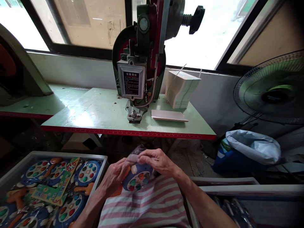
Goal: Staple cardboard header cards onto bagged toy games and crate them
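Low in the view, over a lap in striped cloth, both hands meet on one bagged toy, a round blue disc with coloured spots inside clear plastic. The left hand curls around the toy's left edge, fingers bent close and gripping the disc from the side. The right hand lies over the top, thumb and fingers pinched narrow on the gathered plastic at the bag's mouth. The toy sits between the two hands, touching both, its spotted face turned up toward the camera.

To the left, just beside the left forearm, a grey bin holds a heap of like blue toys with orange handles and printed cards. To the right, another grey tray stands partly in view.

Further off stands a pale green worktable with a red front edge. On it a green and red press machine rises near the window, with a flat stack of cards just to its right and a taller bundle of cards behind that. At the far right a fan stands above a blue and white sack on the floor.
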Demonstrator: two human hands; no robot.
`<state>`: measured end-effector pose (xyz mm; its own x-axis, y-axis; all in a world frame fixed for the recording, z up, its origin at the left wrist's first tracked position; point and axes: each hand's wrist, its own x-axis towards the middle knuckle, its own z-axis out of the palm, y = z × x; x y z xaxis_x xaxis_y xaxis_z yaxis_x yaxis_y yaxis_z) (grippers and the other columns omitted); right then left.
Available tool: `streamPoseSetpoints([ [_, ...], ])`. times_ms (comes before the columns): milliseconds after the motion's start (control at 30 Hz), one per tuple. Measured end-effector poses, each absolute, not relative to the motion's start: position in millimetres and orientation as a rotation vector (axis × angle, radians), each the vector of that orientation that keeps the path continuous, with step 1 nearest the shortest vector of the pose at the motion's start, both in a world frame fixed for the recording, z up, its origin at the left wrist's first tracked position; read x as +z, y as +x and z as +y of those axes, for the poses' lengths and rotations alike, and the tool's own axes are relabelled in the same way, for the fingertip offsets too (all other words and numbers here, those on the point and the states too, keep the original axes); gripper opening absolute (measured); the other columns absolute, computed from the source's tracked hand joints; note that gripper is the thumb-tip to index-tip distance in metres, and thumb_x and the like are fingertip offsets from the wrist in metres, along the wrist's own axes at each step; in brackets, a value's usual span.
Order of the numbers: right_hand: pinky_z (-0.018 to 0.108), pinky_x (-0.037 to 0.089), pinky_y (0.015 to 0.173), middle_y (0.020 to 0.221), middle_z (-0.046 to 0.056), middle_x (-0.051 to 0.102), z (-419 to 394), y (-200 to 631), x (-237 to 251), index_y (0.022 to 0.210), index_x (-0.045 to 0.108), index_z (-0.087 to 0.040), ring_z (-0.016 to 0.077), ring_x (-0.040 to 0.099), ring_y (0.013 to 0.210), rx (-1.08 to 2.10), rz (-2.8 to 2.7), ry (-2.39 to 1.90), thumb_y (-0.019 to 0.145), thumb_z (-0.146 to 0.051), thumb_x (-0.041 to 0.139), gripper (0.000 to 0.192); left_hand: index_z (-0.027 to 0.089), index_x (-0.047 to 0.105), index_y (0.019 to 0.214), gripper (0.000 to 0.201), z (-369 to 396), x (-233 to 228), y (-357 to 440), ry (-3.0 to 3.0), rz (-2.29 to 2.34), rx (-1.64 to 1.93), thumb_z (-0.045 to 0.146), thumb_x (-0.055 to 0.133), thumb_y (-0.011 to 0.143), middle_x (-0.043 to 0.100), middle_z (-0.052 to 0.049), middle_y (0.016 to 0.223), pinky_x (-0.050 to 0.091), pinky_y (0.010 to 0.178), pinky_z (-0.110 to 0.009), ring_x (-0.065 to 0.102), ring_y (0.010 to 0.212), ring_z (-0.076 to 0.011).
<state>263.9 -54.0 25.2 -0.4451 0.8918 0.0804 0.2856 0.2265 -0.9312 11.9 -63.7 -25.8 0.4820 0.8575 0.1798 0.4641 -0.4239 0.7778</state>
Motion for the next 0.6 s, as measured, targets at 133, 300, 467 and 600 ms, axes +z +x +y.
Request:
streamPoseSetpoints([
  [133, 0.029, 0.049, 0.073, 0.084, 0.003, 0.080, -43, 312, -4, 0.088, 0.082, -0.027, 0.0220, 0.074, 0.080, 0.727, -2.251, -1.517, 0.092, -0.035, 0.071, 0.014, 0.024, 0.079, 0.090, 0.051, -67, -26, -32, 1.953, 1.282, 0.787, 0.047, 0.036, 0.105, 0.079, -0.006, 0.097, 0.054, 0.078, -0.025, 0.073, 0.088, -0.0222],
  [300, 0.034, 0.053, 0.085, 0.105, 0.007, 0.080, -32, 351, -41, 0.105, 0.080, -0.027, 0.0258, 0.073, 0.099, 0.571, -1.912, -1.761, 0.093, -0.033, 0.065, 0.020, 0.021, 0.082, 0.087, 0.061, -77, -35, -76, 1.696, 1.515, 0.870, 0.067, 0.042, 0.097, 0.081, -0.007, 0.093, 0.056, 0.075, -0.028, 0.074, 0.088, -0.0273],
  [467, 0.036, 0.052, 0.099, 0.130, 0.006, 0.073, -36, 309, -66, 0.121, 0.076, -0.025, 0.0256, 0.066, 0.120, 1.201, -1.669, -1.325, 0.090, -0.051, 0.068, 0.041, 0.018, 0.083, 0.085, 0.070, -83, -48, -79, 1.502, 1.583, 0.885, 0.077, 0.046, 0.090, 0.082, -0.010, 0.090, 0.059, 0.079, -0.034, 0.075, 0.086, -0.0298],
  [600, 0.036, 0.052, 0.096, 0.114, 0.008, 0.079, -35, 268, -82, 0.108, 0.081, -0.021, 0.0254, 0.070, 0.109, 1.378, -1.457, -1.198, 0.095, -0.056, 0.060, 0.043, 0.019, 0.084, 0.084, 0.072, -92, -63, -74, 1.392, 1.568, 0.924, 0.081, 0.048, 0.087, 0.083, -0.011, 0.095, 0.059, 0.087, -0.036, 0.075, 0.095, -0.0322],
])
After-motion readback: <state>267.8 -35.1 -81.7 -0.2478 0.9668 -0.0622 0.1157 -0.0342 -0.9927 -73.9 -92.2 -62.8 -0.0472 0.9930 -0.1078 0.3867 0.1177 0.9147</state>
